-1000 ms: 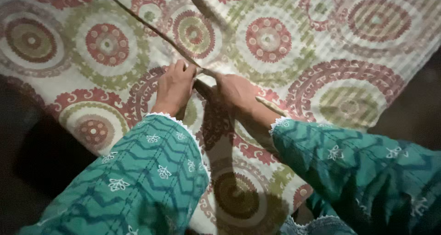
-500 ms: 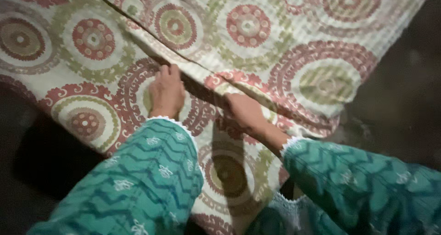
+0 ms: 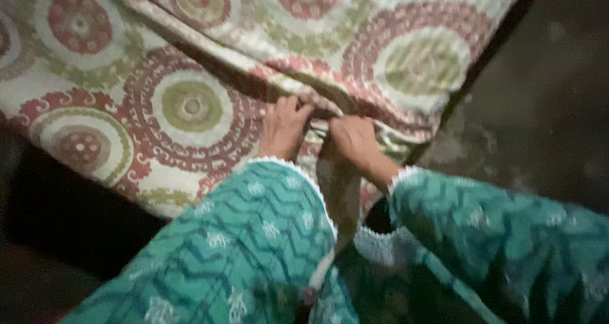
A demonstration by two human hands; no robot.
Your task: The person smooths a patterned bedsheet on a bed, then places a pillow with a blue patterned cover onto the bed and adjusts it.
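Two hands, side by side; left hand (image 3: 283,129) and right hand (image 3: 351,141), each grip clenched on one folded edge of cream quilted cloth with red-green medallions (image 3: 190,102); two teal patterned sleeves (image 3: 254,235).

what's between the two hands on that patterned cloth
In the head view, only a narrow strip of the cloth's folded edge shows between the left hand and the right hand, both closed on it.
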